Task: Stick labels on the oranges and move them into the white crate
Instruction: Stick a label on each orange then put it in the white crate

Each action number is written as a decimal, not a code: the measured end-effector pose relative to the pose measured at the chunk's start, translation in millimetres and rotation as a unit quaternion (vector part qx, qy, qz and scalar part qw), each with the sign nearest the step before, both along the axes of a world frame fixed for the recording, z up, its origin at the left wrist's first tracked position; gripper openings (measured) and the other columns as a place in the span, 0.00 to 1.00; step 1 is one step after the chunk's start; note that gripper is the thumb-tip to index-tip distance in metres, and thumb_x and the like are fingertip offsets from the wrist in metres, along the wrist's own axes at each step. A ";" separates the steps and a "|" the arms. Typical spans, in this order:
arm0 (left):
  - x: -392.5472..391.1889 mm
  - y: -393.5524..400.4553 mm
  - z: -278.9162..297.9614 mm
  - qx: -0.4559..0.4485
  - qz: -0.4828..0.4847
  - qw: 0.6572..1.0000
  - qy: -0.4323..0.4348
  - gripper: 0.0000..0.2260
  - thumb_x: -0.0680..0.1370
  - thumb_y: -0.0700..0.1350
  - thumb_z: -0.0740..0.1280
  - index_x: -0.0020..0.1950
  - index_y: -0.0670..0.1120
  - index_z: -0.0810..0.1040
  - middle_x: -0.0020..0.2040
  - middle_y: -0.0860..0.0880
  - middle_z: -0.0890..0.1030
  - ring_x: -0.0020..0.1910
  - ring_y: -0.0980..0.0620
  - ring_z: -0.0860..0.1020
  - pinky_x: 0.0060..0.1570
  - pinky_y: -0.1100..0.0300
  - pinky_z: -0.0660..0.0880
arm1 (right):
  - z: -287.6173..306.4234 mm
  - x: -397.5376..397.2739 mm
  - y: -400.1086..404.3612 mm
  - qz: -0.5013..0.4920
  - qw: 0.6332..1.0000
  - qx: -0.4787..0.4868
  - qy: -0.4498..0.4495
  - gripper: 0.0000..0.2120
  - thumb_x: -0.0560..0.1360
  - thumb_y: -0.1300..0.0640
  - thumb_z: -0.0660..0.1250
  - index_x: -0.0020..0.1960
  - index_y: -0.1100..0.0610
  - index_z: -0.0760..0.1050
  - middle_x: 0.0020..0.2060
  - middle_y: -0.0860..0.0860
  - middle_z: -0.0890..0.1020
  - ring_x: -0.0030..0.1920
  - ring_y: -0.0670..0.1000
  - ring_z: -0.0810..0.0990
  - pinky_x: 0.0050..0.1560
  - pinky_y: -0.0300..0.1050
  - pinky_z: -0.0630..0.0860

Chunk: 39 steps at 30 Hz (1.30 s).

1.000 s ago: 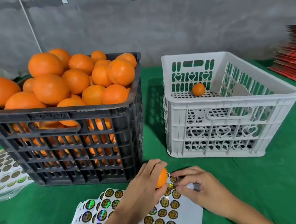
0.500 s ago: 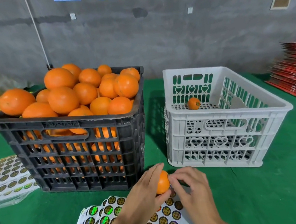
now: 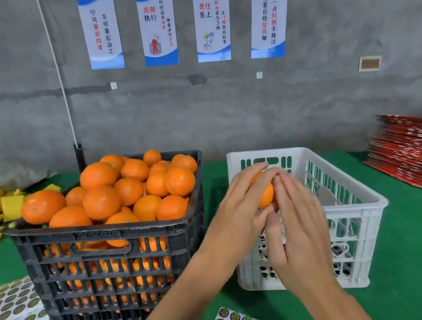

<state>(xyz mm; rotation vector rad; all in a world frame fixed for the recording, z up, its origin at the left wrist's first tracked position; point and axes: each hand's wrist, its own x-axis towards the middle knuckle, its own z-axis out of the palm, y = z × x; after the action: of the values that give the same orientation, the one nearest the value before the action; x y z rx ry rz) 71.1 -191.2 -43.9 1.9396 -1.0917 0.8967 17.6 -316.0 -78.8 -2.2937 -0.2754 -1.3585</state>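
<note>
1. Left hand (image 3: 238, 211) cups an orange (image 3: 265, 196) before the white crate (image 3: 355, 202); right hand (image 3: 296, 218) fingers press flat against it.
2. Risk: the label, hidden here, may lift if pressed unevenly.

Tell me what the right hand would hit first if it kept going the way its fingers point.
Likely the orange the left hand holds; the right hand fingertips already seem against it.

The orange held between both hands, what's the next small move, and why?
Probably lower the orange into the white crate and let go. The left hand grips it, the right hand touches it, and both are raised in front of the crate's open top.
</note>
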 end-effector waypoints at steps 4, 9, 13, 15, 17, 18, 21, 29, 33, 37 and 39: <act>27.3 -25.3 43.8 0.157 0.035 0.983 0.093 0.27 0.85 0.43 0.64 0.83 0.46 0.61 0.83 0.48 0.58 0.83 0.51 0.52 0.82 0.55 0.49 | 20.1 14.5 -12.3 -0.056 0.995 0.038 0.073 0.28 0.84 0.51 0.51 0.81 0.60 0.59 0.82 0.52 0.57 0.82 0.49 0.51 0.81 0.56 0.53; 42.6 33.6 48.9 0.137 0.194 0.971 0.013 0.18 0.83 0.51 0.66 0.72 0.48 0.76 0.66 0.46 0.80 0.68 0.44 0.75 0.71 0.45 0.67 | -37.0 8.6 -16.6 0.100 0.995 -0.016 0.008 0.19 0.82 0.55 0.60 0.71 0.57 0.75 0.73 0.46 0.73 0.75 0.49 0.70 0.76 0.50 0.66; 67.1 105.9 48.1 0.183 0.324 0.921 0.117 0.20 0.82 0.51 0.67 0.74 0.50 0.74 0.65 0.44 0.80 0.66 0.40 0.75 0.63 0.44 0.70 | -100.5 6.6 -8.7 0.182 0.977 -0.089 0.068 0.12 0.78 0.57 0.66 0.60 0.52 0.82 0.59 0.41 0.82 0.60 0.42 0.79 0.60 0.46 0.79; 70.3 118.6 49.2 0.190 0.304 0.921 0.153 0.26 0.80 0.55 0.71 0.76 0.51 0.72 0.65 0.43 0.81 0.65 0.41 0.75 0.65 0.47 0.67 | -123.3 4.7 -0.9 0.187 0.970 -0.111 0.111 0.13 0.75 0.57 0.71 0.59 0.47 0.83 0.57 0.38 0.83 0.59 0.37 0.78 0.60 0.43 0.79; 67.0 119.0 52.7 0.174 0.288 0.928 0.158 0.30 0.76 0.56 0.76 0.76 0.51 0.73 0.64 0.44 0.82 0.64 0.41 0.76 0.63 0.47 0.71 | -138.0 3.1 5.5 0.204 0.960 -0.117 0.154 0.17 0.72 0.57 0.75 0.58 0.43 0.83 0.56 0.35 0.83 0.58 0.34 0.77 0.60 0.41 0.79; 64.1 117.3 54.1 0.162 0.291 0.931 0.152 0.31 0.74 0.55 0.77 0.76 0.51 0.74 0.64 0.44 0.82 0.64 0.42 0.76 0.62 0.46 0.73 | -142.3 3.0 6.9 0.206 0.953 -0.123 0.186 0.15 0.74 0.54 0.73 0.59 0.41 0.82 0.58 0.34 0.82 0.59 0.33 0.76 0.62 0.40 0.78; 44.2 108.4 44.7 0.060 0.287 0.951 0.098 0.30 0.73 0.53 0.78 0.73 0.50 0.76 0.63 0.45 0.82 0.63 0.44 0.78 0.61 0.47 0.75 | -151.7 2.3 3.9 0.181 0.911 -0.149 0.340 0.22 0.81 0.35 0.52 0.72 0.36 0.71 0.70 0.30 0.72 0.70 0.30 0.64 0.77 0.42 0.61; -47.3 65.3 -65.3 -0.064 0.014 0.982 0.178 0.29 0.74 0.58 0.77 0.73 0.60 0.73 0.68 0.60 0.76 0.69 0.51 0.76 0.64 0.54 0.77 | -168.7 7.7 -11.3 0.209 0.860 -0.102 0.455 0.40 0.77 0.24 0.52 0.82 0.45 0.57 0.81 0.40 0.59 0.80 0.40 0.53 0.80 0.44 0.52; -52.1 65.1 -147.7 -0.096 -0.032 0.917 0.385 0.25 0.76 0.56 0.77 0.71 0.64 0.74 0.65 0.59 0.80 0.63 0.54 0.80 0.60 0.57 0.80 | -174.7 6.9 -11.6 0.229 0.870 -0.126 0.418 0.29 0.81 0.31 0.57 0.76 0.45 0.66 0.70 0.43 0.73 0.66 0.42 0.70 0.69 0.42 0.63; -45.9 74.3 -196.9 -0.167 0.001 0.862 0.479 0.21 0.76 0.66 0.70 0.68 0.67 0.72 0.59 0.60 0.81 0.59 0.53 0.83 0.58 0.55 0.81 | -181.3 12.5 -13.4 0.199 0.866 -0.169 0.428 0.35 0.80 0.29 0.53 0.81 0.47 0.61 0.80 0.43 0.62 0.79 0.46 0.58 0.78 0.42 0.50; -43.6 76.6 -208.1 -0.189 -0.006 0.846 0.499 0.22 0.78 0.66 0.68 0.70 0.64 0.72 0.61 0.60 0.81 0.60 0.52 0.83 0.60 0.48 0.81 | -183.4 13.8 -14.6 0.183 0.865 -0.174 0.433 0.36 0.80 0.29 0.52 0.80 0.49 0.65 0.80 0.44 0.62 0.79 0.46 0.57 0.77 0.39 0.47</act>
<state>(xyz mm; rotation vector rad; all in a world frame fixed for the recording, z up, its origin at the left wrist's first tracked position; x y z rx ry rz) 27.4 -114.6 -252.0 1.6732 -0.2634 -0.0067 31.4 -330.6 -262.2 -2.6918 -0.6363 -0.0199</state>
